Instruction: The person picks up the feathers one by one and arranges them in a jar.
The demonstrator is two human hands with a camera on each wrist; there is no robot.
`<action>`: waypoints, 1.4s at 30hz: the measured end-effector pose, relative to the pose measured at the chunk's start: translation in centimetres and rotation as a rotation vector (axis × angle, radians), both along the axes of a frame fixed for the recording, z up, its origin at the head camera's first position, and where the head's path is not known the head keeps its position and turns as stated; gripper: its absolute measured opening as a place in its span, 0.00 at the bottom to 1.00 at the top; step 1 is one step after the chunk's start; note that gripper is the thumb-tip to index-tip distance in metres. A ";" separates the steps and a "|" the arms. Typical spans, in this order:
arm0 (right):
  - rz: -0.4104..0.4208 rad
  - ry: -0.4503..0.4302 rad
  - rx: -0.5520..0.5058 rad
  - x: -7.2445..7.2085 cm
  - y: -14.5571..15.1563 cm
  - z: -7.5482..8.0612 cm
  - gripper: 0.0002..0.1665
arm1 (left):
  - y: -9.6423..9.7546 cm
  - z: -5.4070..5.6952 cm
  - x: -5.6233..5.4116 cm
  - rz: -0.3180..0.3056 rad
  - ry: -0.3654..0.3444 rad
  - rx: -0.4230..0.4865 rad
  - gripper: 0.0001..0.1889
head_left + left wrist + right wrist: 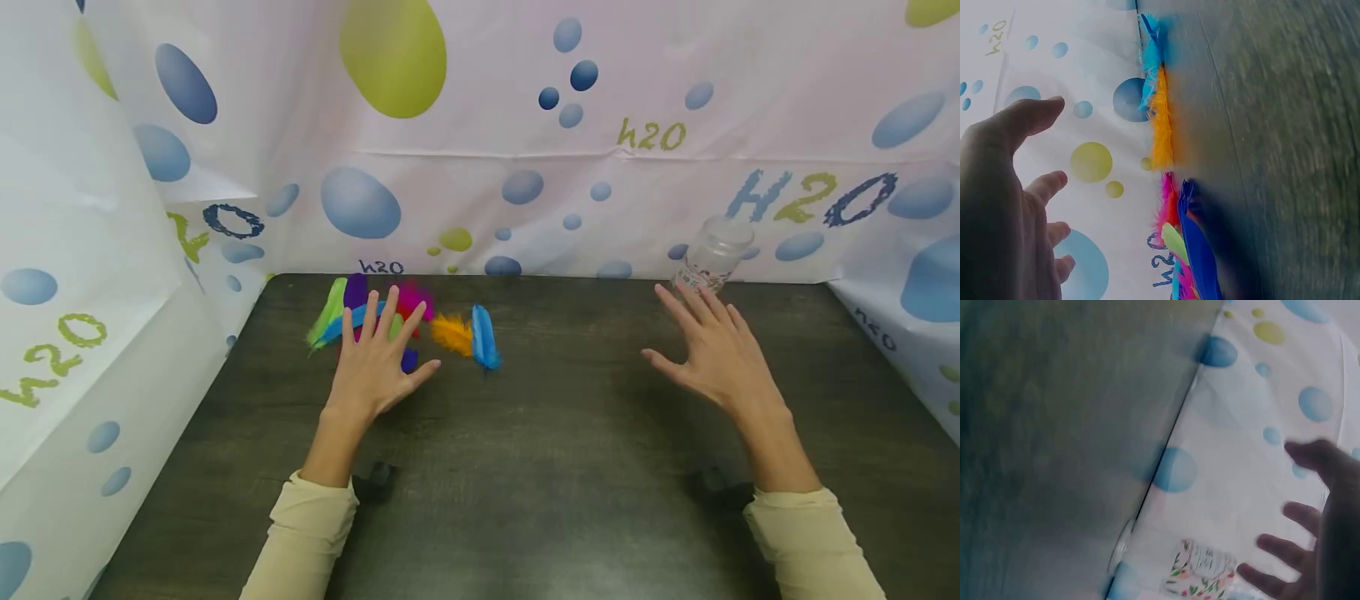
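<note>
My left hand (369, 367) hovers with spread fingers over a pile of colourful feathers, partly covering it. Around the fingers show a lime green feather (327, 315), a purple feather (356, 291) and a magenta feather (416, 300). A dark blue feather (1199, 253) stands out in the left wrist view. Right of the pile lie an orange feather (452, 333) and a light blue feather (485, 337). My right hand (716, 358), fingers apart and holding nothing, is in front of a clear glass jar (722, 243). The jar's floral label (1200, 570) shows in the right wrist view; fingertips overlap its base from above.
The dark wood-look table (525, 467) reaches back to a white curtain (480, 108) printed with blue and green drops and "h2o" lettering. The same curtain hangs along the left and right sides. The jar stands at the table's back edge.
</note>
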State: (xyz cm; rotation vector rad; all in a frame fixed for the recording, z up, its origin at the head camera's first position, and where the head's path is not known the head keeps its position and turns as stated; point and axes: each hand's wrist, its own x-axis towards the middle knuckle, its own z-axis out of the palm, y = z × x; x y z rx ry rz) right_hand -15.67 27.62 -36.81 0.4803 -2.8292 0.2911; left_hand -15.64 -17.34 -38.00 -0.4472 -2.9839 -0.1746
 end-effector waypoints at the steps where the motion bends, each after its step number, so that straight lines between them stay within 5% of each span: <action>1: -0.005 0.058 -0.020 -0.2 0.2 0.2 0.52 | -0.1 0.1 -0.1 0.001 0.004 0.003 0.45; 6: -0.060 0.361 -0.189 -1.3 0.9 0.6 0.34 | -0.2 0.1 -0.4 -0.012 0.049 0.040 0.39; 11: -0.124 0.471 -0.309 -2.1 1.2 1.0 0.27 | -0.5 -0.1 -0.6 -0.045 0.127 0.093 0.33; 23: -0.340 0.385 -0.510 -3.3 1.5 1.2 0.31 | -1.6 -1.2 0.1 -0.035 0.160 0.191 0.27; 30: -0.445 0.193 -0.620 -4.1 1.6 1.7 0.44 | -2.4 -1.3 0.8 -0.014 0.163 0.183 0.26; 42: -0.482 0.078 -0.743 -5.9 2.2 2.0 0.50 | -3.0 -1.2 1.5 -0.007 0.092 0.199 0.25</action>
